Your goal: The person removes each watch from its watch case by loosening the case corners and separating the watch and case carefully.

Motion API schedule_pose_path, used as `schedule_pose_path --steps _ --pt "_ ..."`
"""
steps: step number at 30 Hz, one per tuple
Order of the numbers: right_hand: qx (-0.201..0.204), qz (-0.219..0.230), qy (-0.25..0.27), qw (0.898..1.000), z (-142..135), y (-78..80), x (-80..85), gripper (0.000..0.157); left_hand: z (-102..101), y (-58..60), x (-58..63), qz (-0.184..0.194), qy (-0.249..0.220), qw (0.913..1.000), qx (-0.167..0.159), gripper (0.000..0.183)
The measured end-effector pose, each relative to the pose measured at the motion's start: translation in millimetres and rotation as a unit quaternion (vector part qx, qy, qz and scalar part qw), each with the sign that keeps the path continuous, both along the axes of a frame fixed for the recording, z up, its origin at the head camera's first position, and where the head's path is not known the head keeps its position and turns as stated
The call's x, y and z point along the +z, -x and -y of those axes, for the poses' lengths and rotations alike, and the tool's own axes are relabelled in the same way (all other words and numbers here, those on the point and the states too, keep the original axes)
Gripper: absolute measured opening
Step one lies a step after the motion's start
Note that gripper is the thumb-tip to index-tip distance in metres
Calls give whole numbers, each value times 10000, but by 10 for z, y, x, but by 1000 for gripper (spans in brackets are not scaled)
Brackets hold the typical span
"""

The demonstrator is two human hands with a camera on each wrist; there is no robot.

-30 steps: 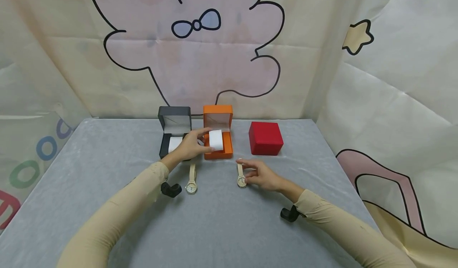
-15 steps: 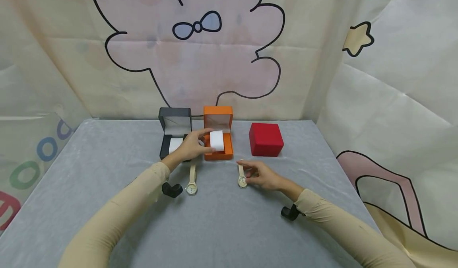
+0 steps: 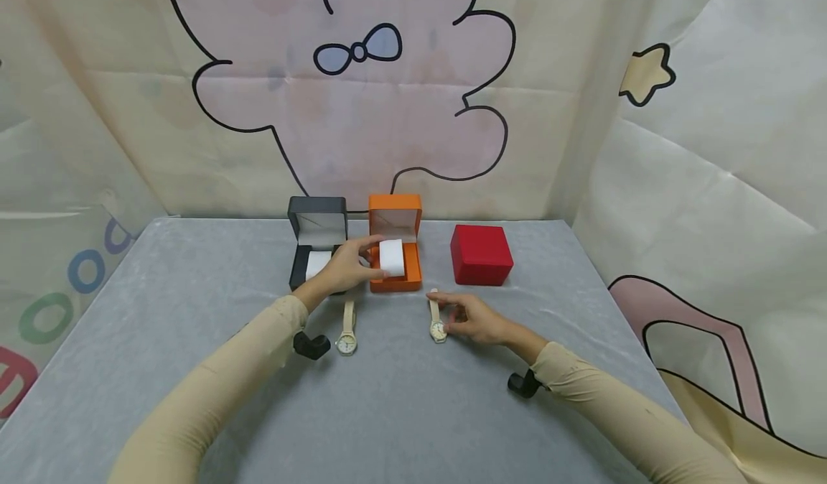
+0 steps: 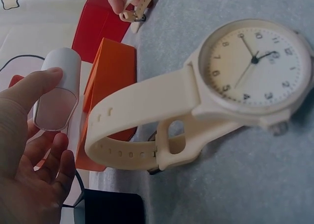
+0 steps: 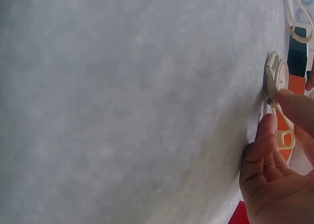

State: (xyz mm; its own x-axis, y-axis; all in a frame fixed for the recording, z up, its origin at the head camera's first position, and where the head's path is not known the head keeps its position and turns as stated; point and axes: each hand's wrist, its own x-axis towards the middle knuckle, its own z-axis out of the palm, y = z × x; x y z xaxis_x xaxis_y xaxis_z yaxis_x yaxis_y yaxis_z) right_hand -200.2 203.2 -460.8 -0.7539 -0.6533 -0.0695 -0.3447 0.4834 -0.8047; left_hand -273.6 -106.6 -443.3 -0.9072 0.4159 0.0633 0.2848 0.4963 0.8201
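My left hand [image 3: 342, 268] holds a white watch cushion [image 3: 391, 258] between thumb and fingers, over the orange watch box [image 3: 396, 287] with its lid up. In the left wrist view the thumb lies along the side of the cushion [image 4: 58, 108]. On the table, my right hand [image 3: 477, 319] pinches a cream wristwatch [image 3: 438, 332] by its side and strap. The right wrist view has thumb and fingers around this watch [image 5: 278, 79], its face partly covered. A second cream wristwatch [image 3: 347, 343] lies by the left forearm, its strap looped in the left wrist view.
A dark grey watch box [image 3: 317, 215], lid raised, stands left of the orange one with a white cushion [image 3: 318, 263] inside. A closed red box [image 3: 481, 256] sits to the right. Grey cloth covers the table [image 3: 400, 412]; a printed curtain [image 3: 549, 146] hangs behind it.
The whole scene sits slightly lower in the head view, as the camera has tilted a little. Both hands keep their places, the left on the cushion and the right on the wristwatch.
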Motion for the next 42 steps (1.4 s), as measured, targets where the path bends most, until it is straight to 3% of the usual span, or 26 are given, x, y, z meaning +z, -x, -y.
schedule_pose_path --steps 20,33,42 --pt "-268 547 -49 9981 -29 72 -2 67 -42 2 15 75 261 9996 54 79" --pt "-165 549 260 9980 -52 55 -47 68 -78 43 -27 215 349 9992 -23 78" --pt "-123 561 192 9982 -47 61 -20 68 -88 55 -22 172 365 9992 -14 77"
